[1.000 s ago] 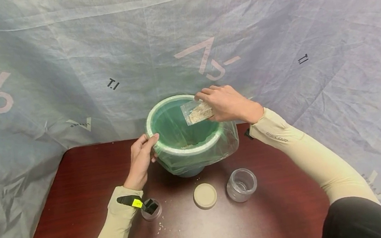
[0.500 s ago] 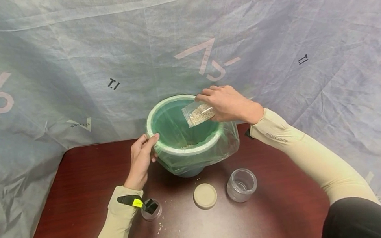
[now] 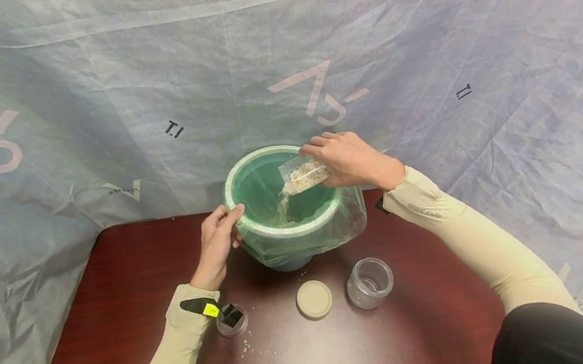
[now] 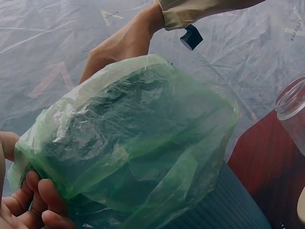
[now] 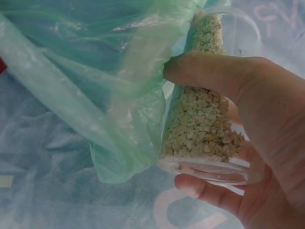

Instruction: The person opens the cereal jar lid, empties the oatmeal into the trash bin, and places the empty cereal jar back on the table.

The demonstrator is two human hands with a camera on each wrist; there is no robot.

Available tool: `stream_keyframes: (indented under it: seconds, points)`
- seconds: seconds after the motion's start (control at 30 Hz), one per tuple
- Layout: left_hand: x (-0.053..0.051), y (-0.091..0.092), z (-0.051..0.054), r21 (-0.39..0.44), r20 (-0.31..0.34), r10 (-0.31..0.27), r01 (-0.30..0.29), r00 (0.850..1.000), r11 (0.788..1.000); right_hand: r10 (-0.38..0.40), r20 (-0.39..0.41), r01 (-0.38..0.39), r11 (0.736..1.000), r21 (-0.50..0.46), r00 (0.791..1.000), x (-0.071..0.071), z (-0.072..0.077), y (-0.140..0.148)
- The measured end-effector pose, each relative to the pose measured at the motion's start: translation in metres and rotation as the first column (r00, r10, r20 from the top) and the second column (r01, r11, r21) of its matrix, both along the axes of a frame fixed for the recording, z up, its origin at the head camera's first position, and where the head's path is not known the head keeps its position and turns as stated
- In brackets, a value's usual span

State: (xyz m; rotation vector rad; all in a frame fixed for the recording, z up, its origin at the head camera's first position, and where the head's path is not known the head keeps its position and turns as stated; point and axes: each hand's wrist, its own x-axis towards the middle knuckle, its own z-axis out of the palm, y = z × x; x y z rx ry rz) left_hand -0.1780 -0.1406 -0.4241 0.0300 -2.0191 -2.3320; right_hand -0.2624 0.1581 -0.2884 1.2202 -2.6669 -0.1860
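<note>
My right hand (image 3: pixel 351 159) grips a clear plastic jar (image 5: pixel 209 171) tilted on its side above the bin. Pale flakes like oats (image 5: pixel 198 119) fill much of the jar, and a stream of them falls from its mouth. Below is a bin (image 3: pixel 230 184) lined with a thin green plastic bag (image 3: pixel 325 235) folded over its rim; some flakes lie inside at the bottom. My left hand (image 3: pixel 214 243) holds the bin's left rim, thumb on top and fingers underneath against the bag. In the left wrist view those fingers (image 4: pixel 50 195) curl under the bag's edge.
On the dark red table (image 3: pixel 133 274) stand an open clear jar (image 3: pixel 369 284) and a beige round lid (image 3: pixel 314 299). A small clear round item (image 3: pixel 234 328) sits by the left wrist, partly hidden by the wrist camera. Flakes are scattered nearby. Grey sheeting (image 3: pixel 203 83) hangs behind.
The jar in my right hand has tilted further, and flakes now pour from its mouth into the bin. My left hand has stayed at the rim.
</note>
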Motion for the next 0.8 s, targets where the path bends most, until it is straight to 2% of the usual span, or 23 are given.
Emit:
stream_keyframes:
  seconds: [0.47,0.8]
  points:
    - [-0.0005,0.0000,0.0000,0.004,-0.011,0.008,-0.008,1.000,1.000,0.030,-0.055,-0.029,1.000,0.005,0.998,-0.0032,-0.0013,0.0015]
    - [-0.0003,0.0008,0.0007,0.013,-0.012,0.006,-0.006,1.000,1.000,0.014,-0.039,-0.013,1.000,0.014,0.999,-0.0023,0.0005,0.0004]
